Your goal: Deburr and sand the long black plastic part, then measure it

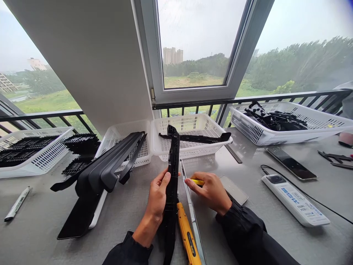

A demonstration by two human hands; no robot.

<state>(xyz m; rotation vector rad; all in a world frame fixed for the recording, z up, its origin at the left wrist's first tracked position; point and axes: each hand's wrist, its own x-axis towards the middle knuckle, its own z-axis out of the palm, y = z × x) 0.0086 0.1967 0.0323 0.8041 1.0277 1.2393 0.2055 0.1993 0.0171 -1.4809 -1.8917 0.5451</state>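
Observation:
A long black plastic part (173, 158) stands nearly upright in the view, and my left hand (157, 195) is closed around its middle, thumb on top. To its right, my right hand (211, 189) is closed on a small yellow object (198, 182), mostly hidden by the fingers. Between the hands runs a long thin metal strip (191, 209). Beside the strip, below my hands, lies a yellow tool (187, 235) with a dark panel. A flat clear-grey rectangular piece (234, 189) rests on the table beyond my right wrist.
White baskets (190, 152) with black parts line the back of the metal table (129, 224). Curved black panels (96, 176) lean over one at left. A marker (17, 204), a phone (292, 163), a white cabled device (295, 200) and pliers (335, 157) also lie there.

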